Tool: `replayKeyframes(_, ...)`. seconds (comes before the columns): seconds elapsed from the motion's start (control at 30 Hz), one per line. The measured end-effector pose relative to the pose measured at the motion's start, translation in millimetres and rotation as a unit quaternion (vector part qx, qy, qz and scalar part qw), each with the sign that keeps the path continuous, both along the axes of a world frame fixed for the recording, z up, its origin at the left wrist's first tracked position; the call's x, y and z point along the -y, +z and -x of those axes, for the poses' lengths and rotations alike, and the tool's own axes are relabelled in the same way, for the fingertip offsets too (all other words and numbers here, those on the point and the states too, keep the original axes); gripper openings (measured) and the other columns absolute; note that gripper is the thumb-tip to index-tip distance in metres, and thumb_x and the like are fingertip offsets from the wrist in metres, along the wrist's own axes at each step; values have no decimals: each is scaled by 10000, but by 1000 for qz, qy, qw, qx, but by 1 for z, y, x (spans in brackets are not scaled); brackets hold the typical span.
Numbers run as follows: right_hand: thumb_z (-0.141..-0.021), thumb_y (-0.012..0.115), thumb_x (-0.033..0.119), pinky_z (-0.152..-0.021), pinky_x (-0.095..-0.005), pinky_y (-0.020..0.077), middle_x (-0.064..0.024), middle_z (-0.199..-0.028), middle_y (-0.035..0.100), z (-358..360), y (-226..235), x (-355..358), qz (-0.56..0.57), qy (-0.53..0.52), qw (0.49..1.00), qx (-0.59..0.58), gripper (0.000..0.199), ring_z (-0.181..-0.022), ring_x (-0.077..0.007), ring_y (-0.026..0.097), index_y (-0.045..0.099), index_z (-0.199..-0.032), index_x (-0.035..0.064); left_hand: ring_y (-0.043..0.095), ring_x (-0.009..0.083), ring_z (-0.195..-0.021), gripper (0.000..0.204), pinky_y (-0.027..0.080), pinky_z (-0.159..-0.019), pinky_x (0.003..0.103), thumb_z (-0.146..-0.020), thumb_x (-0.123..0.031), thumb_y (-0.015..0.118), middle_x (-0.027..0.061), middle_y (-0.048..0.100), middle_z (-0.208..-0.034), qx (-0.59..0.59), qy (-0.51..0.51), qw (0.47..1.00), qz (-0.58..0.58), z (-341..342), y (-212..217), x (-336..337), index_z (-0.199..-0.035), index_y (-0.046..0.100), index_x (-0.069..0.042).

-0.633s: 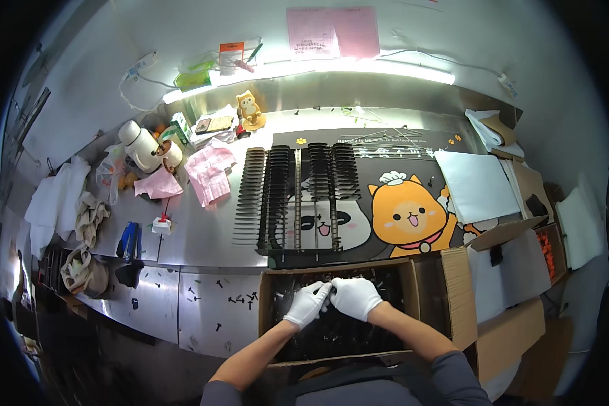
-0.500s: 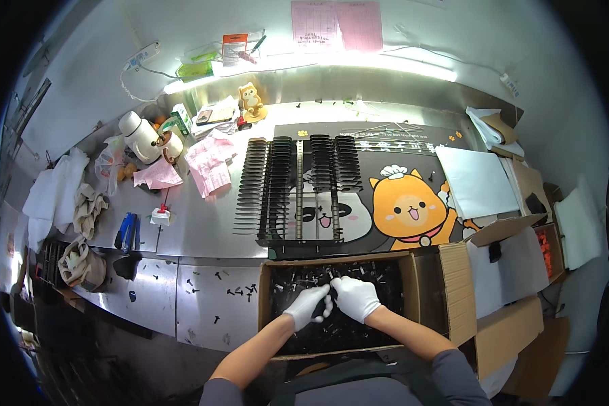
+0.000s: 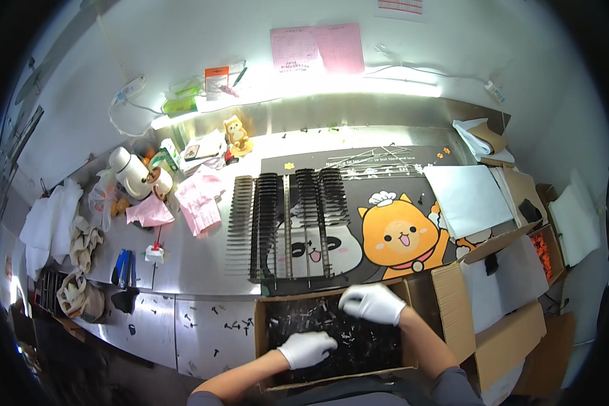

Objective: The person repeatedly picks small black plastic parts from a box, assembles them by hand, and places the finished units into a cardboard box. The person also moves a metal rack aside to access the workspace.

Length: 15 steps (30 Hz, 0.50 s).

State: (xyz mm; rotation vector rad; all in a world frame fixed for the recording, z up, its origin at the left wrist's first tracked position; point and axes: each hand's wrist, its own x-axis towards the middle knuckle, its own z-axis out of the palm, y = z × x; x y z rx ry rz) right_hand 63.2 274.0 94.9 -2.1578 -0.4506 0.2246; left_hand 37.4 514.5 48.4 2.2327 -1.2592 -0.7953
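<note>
Inside one box (image 3: 260,338) lay lots of black bits (image 3: 318,317), under left hand (image 3: 308,350) and right hand (image 3: 373,304)
I couldn't tell if either held any; two pink papers (image 3: 295,51) hung above one metal table (image 3: 199,265)

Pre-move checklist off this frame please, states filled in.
1. Left grip and right grip apart: ok.
2. Both gloved: ok, in white.
3. Carton open beneath them: ok, small dark pieces inside.
4. Anything held: cannot tell, too unclear.
5. Loose pieces all in the carton: not ok, several lie on the metal bench to its left.
6. Black comb-like racks untouched: ok, they stand beyond the carton.
</note>
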Motion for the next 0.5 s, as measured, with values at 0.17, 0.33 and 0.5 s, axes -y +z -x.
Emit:
replayKeyframes(0.17,-859,630,195,-764,-354,529,-101,-916,695,-141,17,27,8,-167,966,195,137,-848,-289,665,682,-954,110,650,301,-891,118,526,-805,366,-843,-41,605,123,668,-924,215,255,879,340,-166,75,29,-945,662,-54)
replayKeyframes(0.33,-924,552,382,-831,-406,518,-153,-979,700,-204,29,31,274,-5,959,72,320,-912,-329,665,684,-1072,131,651,315,-936,270,525,-811,404,-930,-324,548,107,684,-987,206,151,966,-31,-251,84,47,-1057,682,-126)
replayKeyframes(0.5,-793,692,462,-953,-371,486,-217,-1149,654,-211,39,27,216,113,969,-39,685,-1067,-323,636,542,-1316,46,653,344,-984,414,513,-884,418,-944,-450,546,175,675,-1087,115,107,988,-15,-265,71,37,-1166,664,-122)
